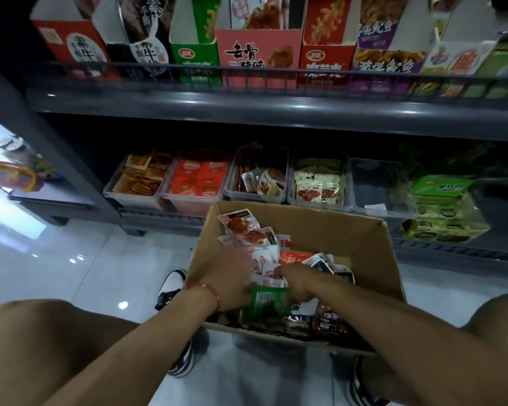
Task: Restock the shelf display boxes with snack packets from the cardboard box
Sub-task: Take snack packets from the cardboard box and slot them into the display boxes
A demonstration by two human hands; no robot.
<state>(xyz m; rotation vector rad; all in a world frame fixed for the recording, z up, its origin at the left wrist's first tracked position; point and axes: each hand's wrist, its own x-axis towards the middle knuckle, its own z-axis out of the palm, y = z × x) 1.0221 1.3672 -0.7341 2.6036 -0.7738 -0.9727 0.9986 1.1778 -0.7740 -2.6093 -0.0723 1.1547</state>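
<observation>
Now right hand [295, 281] fingers curl around green packet [266, 301].

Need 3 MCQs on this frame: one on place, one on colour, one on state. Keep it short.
1. Where is the cardboard box?
A. On the upper shelf
B. On the floor before the lower shelf
C. Inside a clear bin

2. What colour is the packet between the hands?
A. Green
B. Blue
C. Yellow

3. What is the state of the clear bin second from right on the lower shelf?
A. Full of red packets
B. Nearly empty
C. Lidded

Answers:
1 B: the box sits on the tiles in front of the lower bins.
2 A: the packet by the left hand and right hand is green.
3 B: its walls and bottom show, with almost nothing inside.
</observation>
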